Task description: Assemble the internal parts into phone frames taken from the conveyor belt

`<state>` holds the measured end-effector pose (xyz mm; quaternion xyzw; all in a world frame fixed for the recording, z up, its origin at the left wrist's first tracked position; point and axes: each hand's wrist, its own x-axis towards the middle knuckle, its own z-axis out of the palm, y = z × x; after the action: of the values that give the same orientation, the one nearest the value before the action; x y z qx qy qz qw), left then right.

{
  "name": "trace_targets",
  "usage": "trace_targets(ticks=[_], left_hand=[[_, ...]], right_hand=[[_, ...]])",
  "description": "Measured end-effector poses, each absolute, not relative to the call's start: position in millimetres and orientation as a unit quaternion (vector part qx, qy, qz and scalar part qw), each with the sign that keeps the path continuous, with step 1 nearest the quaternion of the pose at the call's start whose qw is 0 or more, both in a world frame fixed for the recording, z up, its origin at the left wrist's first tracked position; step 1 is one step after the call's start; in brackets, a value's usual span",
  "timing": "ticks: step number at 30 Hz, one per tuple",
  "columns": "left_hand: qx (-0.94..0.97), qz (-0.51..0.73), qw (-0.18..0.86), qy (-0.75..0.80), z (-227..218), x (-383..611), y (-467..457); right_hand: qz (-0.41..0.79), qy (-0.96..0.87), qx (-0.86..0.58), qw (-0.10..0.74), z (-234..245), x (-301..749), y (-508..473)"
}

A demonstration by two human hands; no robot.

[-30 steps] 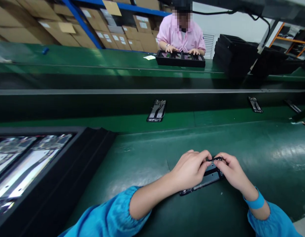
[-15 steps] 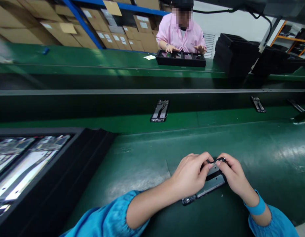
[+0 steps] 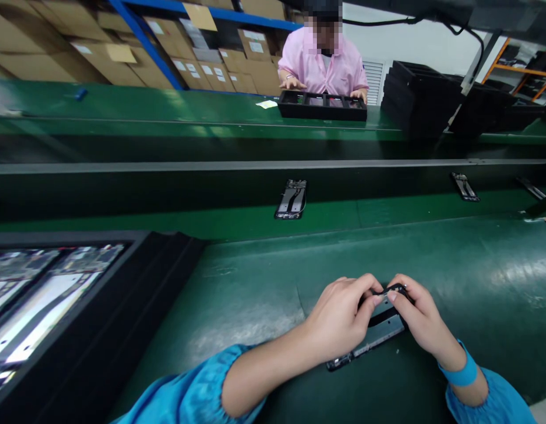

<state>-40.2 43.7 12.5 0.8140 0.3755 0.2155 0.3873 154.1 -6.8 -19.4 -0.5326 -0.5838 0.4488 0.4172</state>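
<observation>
An opened phone body, with a grey metal plate and a black ribbon strip, is tilted on the green bench near the front. My left hand is closed, thumb and index finger pinching at the phone's upper end. Opposite it, my right hand grips the upper right corner, its thumb pressing on the top of the phone. Fingertips of both hands nearly meet there, and whatever small part lies under them is hidden. The lower left end of the phone rests near the bench surface.
At left stands a black foam tray holding opened phones. More opened phones lie on the green strip beyond the bench. Across from me a person in pink has their hands at a black tray, beside stacked black trays.
The phones on the far strip have shifted slightly right. The person opposite has moved their hands out to the tray's ends. My two hands have barely moved and keep their hold on the phone.
</observation>
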Motion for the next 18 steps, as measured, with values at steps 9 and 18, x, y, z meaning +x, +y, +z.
trace_targets(ticks=[9,18], left_hand=[[0.821,0.212,0.376,0.374,12.5,-40.4,42.4],[0.816,0.222,0.388,0.367,10.8,-39.4,43.7]], right_hand=[[0.422,-0.562,-0.557,0.442,-25.7,146.8,-7.4],[0.440,-0.564,-0.546,0.437,-22.8,148.7,-6.3]])
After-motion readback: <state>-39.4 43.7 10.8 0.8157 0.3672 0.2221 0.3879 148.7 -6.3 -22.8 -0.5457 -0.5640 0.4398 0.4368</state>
